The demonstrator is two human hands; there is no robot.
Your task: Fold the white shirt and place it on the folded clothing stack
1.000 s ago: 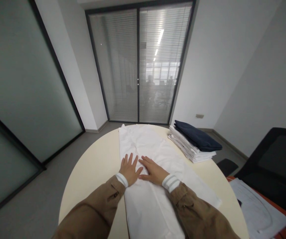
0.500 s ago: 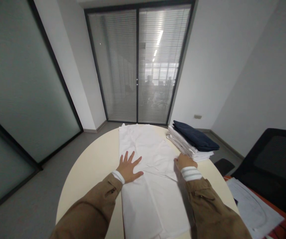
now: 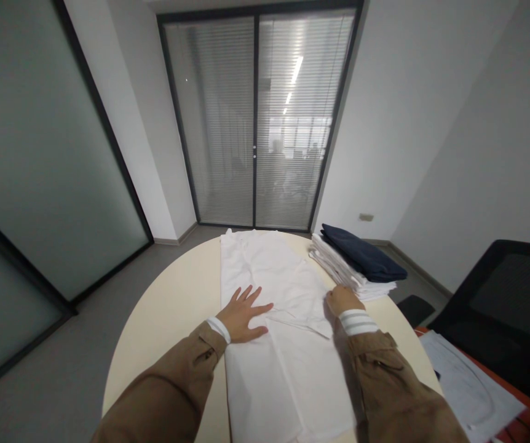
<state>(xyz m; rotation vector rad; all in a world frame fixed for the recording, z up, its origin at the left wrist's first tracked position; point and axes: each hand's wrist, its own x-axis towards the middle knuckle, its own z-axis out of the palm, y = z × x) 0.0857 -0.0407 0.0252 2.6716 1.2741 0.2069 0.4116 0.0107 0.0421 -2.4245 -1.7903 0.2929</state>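
Fingers (image 3: 254, 300) of the left hand (image 3: 241, 321) lie spread apart, pressing flat on a white garment (image 3: 288, 375) folded lengthwise on the surface. The right hand (image 3: 344, 301) sits curled at that garment's right edge, its fingers bunched together and mostly hidden, so it cannot be told whether they are clamped on the cloth. Between the hands, a folded flap of the white cloth (image 3: 299, 317) ends in a pointed corner just beside the right hand. Both forearms come in from the bottom of the view in brown jacket sleeves (image 3: 396, 394), with white striped cuffs at the wrists.

The garment runs down the middle of a round cream surface (image 3: 168, 344), its far end reaching the far rim. Just beyond the right hand stands a stack of folded white clothes (image 3: 339, 271), topped by a folded navy garment (image 3: 364, 255). Further right are a black mesh chair back (image 3: 514, 295) and printed sheets (image 3: 470, 394) on an orange tabletop (image 3: 431, 331). Ahead is a glass door with blinds (image 3: 256, 123).
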